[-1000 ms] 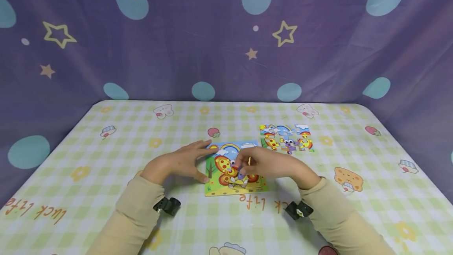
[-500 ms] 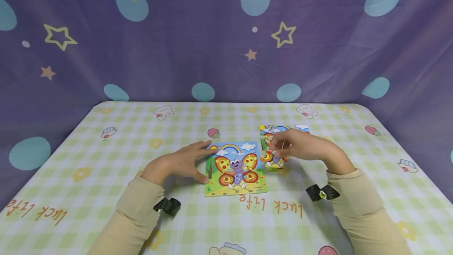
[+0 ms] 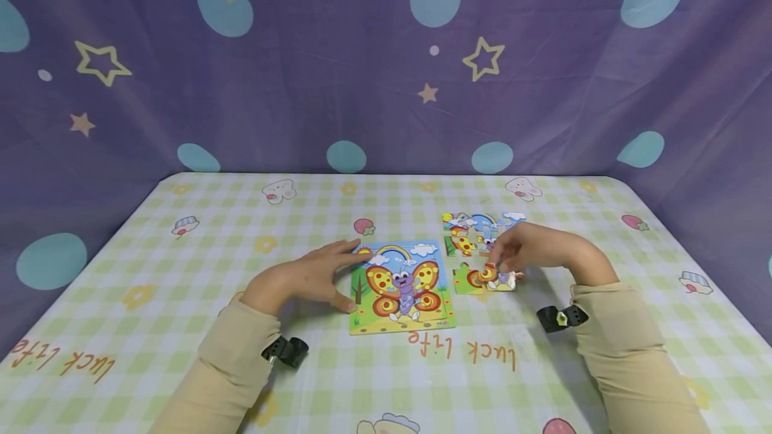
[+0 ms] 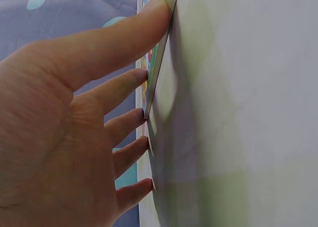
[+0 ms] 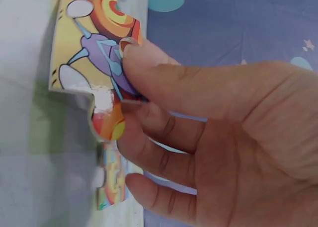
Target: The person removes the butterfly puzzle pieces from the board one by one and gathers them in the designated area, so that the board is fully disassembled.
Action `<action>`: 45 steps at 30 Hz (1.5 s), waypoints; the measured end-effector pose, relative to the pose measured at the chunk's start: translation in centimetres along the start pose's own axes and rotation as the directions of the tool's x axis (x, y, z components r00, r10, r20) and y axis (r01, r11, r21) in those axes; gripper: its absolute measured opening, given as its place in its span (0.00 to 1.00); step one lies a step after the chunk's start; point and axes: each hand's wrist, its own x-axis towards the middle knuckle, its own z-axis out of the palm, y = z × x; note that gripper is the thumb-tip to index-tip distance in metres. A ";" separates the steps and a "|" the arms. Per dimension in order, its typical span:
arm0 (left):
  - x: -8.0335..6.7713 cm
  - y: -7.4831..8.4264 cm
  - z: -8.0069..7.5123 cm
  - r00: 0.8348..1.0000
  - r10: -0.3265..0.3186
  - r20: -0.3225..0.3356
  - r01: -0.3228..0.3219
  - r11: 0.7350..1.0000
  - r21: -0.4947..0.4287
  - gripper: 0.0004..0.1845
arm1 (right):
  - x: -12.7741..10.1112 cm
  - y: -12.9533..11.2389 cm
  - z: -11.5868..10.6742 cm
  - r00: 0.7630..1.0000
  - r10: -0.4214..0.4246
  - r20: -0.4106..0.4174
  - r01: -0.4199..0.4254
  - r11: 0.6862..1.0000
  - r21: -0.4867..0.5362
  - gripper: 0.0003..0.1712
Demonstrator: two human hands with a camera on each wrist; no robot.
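Note:
My left hand (image 3: 304,278) has its fingers spread, with index fingertip and thumb against the left edge of a flat butterfly picture board (image 3: 356,323). In the left wrist view the thumb (image 4: 124,45) rests on the board's edge. My right hand (image 3: 539,254) pinches a jigsaw piece (image 5: 94,63) between thumb and fingers. That piece shows the butterfly's lower body and white feet. Left of it, a green-edged lower-left jigsaw piece (image 3: 463,278) lies on the table. Behind are more jigsaw pieces (image 3: 461,240), set roughly in rows; my right hand hides some of them.
A pale green checked tablecloth (image 3: 229,213) with printed cartoons and letters covers the table. Behind the table hangs a purple curtain (image 3: 362,112) with blue ovals and stars. Both forearms wear beige sleeves (image 3: 226,347) and black wrist straps.
My right hand has moved from over the board to the pieces on the right, carrying the body-and-feet jigsaw piece, then slightly further right. My left hand stays at the board's left edge.

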 end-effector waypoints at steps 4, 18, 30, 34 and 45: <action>-0.1 0.0 0.0 1.000 0.002 0.002 -0.002 1.000 -0.002 0.48 | 0.3 0.7 0.2 0.999 0.031 0.015 -0.031 0.999 -0.021 0.05; 0.0 -0.2 0.1 1.000 0.000 0.008 0.000 1.000 -0.006 0.49 | 0.6 1.4 0.3 0.999 0.049 0.011 -0.048 0.998 -0.047 0.07; -0.1 -0.1 0.0 1.000 -0.006 0.016 0.007 1.000 -0.016 0.49 | 1.2 0.0 1.3 0.999 -0.051 0.010 0.049 0.991 0.122 0.10; 0.1 0.0 -0.1 1.000 0.007 0.013 -0.007 1.000 -0.019 0.48 | 1.6 -0.8 2.0 0.995 -0.099 0.007 0.098 0.988 0.116 0.09; 0.2 -0.1 0.1 1.000 0.019 0.003 -0.019 1.000 0.002 0.49 | 3.9 -3.3 4.9 0.991 -0.129 0.032 0.127 0.991 0.049 0.12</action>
